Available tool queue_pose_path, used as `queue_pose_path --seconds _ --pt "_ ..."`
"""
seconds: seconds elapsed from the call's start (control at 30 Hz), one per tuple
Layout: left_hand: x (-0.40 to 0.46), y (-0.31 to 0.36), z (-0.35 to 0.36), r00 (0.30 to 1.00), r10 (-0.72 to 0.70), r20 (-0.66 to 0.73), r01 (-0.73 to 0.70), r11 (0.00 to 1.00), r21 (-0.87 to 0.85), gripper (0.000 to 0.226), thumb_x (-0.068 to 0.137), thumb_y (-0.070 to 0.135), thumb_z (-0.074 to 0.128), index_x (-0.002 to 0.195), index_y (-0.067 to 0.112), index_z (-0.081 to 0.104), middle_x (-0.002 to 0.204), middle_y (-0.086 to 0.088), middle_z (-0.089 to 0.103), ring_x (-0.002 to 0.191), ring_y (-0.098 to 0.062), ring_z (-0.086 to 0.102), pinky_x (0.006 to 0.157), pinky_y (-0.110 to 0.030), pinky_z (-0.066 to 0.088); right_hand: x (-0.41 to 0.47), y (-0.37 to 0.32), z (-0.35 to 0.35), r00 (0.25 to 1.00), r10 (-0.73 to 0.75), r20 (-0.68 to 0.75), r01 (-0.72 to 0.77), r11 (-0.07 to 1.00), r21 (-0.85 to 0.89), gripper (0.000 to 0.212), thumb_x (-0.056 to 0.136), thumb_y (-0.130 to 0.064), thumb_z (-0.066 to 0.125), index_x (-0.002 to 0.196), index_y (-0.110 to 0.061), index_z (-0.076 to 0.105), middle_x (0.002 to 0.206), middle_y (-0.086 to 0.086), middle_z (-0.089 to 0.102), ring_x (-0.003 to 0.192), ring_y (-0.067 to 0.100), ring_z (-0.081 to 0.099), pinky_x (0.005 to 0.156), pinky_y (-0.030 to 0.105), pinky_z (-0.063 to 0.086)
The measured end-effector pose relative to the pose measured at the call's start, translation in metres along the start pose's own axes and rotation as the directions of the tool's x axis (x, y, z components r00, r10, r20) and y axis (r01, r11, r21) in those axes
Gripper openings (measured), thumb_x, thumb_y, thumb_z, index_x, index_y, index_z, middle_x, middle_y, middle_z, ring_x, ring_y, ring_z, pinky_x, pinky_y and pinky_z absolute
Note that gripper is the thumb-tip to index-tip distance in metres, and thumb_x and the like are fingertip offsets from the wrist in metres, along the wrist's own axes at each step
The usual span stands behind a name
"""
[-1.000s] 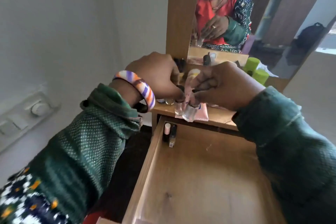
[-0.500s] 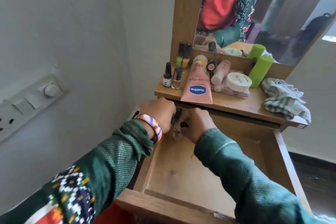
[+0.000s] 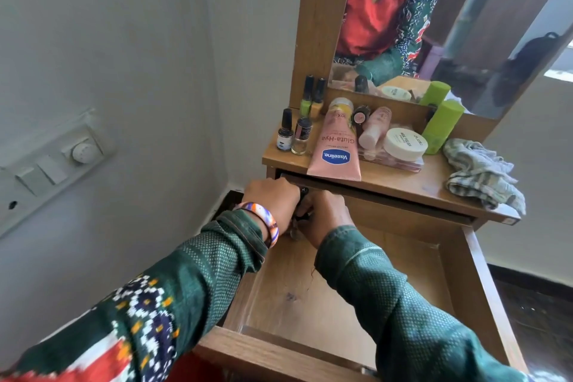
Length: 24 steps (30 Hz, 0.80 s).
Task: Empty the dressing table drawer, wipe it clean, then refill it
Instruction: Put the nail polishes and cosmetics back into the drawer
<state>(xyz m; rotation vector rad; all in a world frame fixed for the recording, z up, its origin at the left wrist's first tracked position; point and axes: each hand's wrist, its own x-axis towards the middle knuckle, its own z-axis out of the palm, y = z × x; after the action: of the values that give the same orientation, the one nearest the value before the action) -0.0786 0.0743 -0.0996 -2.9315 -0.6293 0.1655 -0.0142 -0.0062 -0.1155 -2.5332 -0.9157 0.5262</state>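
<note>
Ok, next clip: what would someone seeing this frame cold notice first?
Probably the two hands, left hand and right hand, pressed together at the back left corner of the open wooden drawer, bunched around small dark-capped bottles that are mostly hidden. Next, the crowded tabletop above: a pink Vaseline tube lying flat, nail polish bottles to its left, and a crumpled cloth at the right edge.

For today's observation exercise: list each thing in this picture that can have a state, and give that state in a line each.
Drawer: pulled open, mostly bare.
Vaseline tube: lying flat, cap toward mirror.
Cream jar: lid on.
Green bottle: upright, capped.
Cloth: crumpled on the tabletop.
Left hand: in the drawer, closed around small bottles.
Right hand: same.
</note>
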Motion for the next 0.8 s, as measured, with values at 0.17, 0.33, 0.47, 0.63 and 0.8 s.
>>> queue_pose_path --seconds 0.17,0.33,0.47,0.63,0.8 --pt "-0.001 -0.003 -0.006 0.995 0.035 0.090 -0.033 0.999 -0.024 0.027 0.088 0.011 0.052 0.114 0.015 0.061 0.114 -0.009 0.064 0.106 -0.030 0.062 0.076 -0.035 0.047 -0.008 -0.005 -0.012 0.996 -0.026 0.082 0.034 0.994 -0.103 0.026 0.079 -0.016 0.068 0.102 -0.026 0.065 0.114 0.003 0.063 0.100 0.023 0.062 0.088 0.034 0.052" --pt "-0.007 -0.037 -0.045 0.963 0.195 0.188 -0.113 0.921 -0.374 0.015 0.079 0.022 0.068 0.092 0.016 0.072 0.076 0.005 0.065 0.069 -0.008 0.058 0.060 -0.018 0.040 -0.020 -0.026 -0.054 0.977 -0.084 0.197 0.135 0.956 -0.261 0.030 0.087 -0.024 0.061 0.117 -0.023 0.059 0.120 0.003 0.058 0.111 0.022 0.056 0.093 0.034 0.047" --pt "0.002 -0.069 -0.092 0.993 0.075 -0.086 -0.109 0.853 -0.510 0.007 0.078 0.024 0.068 0.079 0.020 0.073 0.062 0.013 0.058 0.057 0.000 0.054 0.056 -0.017 0.036 -0.014 -0.052 -0.110 0.962 -0.271 -0.028 0.259 0.941 -0.217 0.020 0.082 -0.025 0.066 0.064 -0.033 0.061 0.081 -0.013 0.062 0.095 0.014 0.057 0.105 0.048 0.034" --pt "0.046 -0.075 -0.121 0.899 -0.121 -0.421 -0.082 0.898 -0.433 0.017 0.083 0.029 0.063 0.095 0.020 0.071 0.088 0.001 0.066 0.084 -0.022 0.061 0.074 -0.028 0.045 0.052 -0.065 -0.137 0.902 -0.345 -0.259 0.282 0.926 -0.252 0.019 0.085 -0.005 0.055 0.096 -0.013 0.068 0.096 0.004 0.065 0.081 0.017 0.054 0.076 0.024 0.044" --pt "0.098 -0.058 -0.125 0.923 -0.061 -0.380 -0.046 0.963 -0.267 0.032 0.088 0.019 0.055 0.119 0.018 0.061 0.117 -0.010 0.063 0.104 -0.034 0.060 0.083 -0.037 0.049 0.097 -0.069 -0.137 0.917 -0.313 -0.247 0.214 0.909 -0.358 0.037 0.084 0.008 0.048 0.119 -0.001 0.060 0.118 0.018 0.062 0.110 0.031 0.059 0.097 0.039 0.048"
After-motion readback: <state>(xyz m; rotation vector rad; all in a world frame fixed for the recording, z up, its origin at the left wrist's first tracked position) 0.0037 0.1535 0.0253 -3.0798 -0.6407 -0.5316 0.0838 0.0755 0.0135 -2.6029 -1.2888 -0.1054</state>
